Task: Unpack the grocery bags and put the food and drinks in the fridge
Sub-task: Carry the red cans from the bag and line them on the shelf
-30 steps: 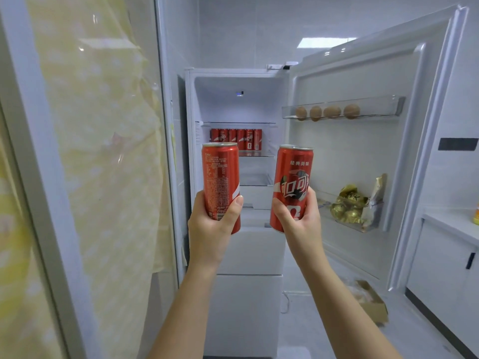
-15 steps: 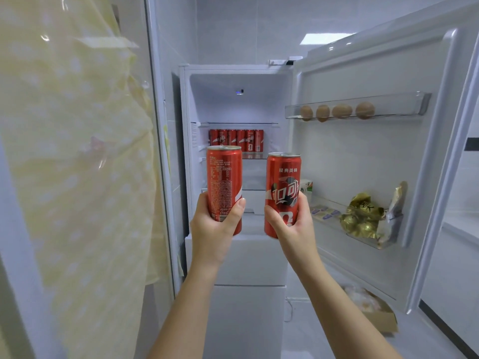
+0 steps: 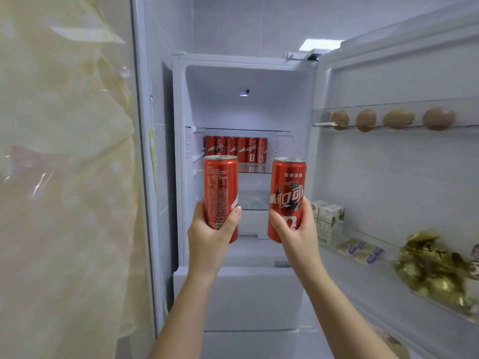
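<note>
I am walking closer to the fridge (image 3: 181, 161), and it is looking much bigger in front of me than it did a moment ago. My left hand (image 3: 211, 229) is wrapping tight around one red cola can (image 3: 220, 193), with my thumb pressing on its front. My right hand (image 3: 294, 229) is gripping the other red cola can (image 3: 287, 195) the same way, low down near its bottom. I am holding both cans upright in the air, side by side with a gap between them, just in front of the open fridge and not yet inside it.

The row of red cans (image 3: 236, 149) is sitting at the back edge of the glass shelf (image 3: 255, 169), right behind the two I am carrying. The front edge of that shelf is looking bare, so I think my cans can go there next.

The open door (image 3: 388, 164) is swinging wide on my right. The eggs (image 3: 392, 119) are resting in its top rack, and the milk cartons (image 3: 328, 218) and the gold foil bag (image 3: 432, 270) are sitting in the lower rack. I am getting near enough to start reaching in, I think.
</note>
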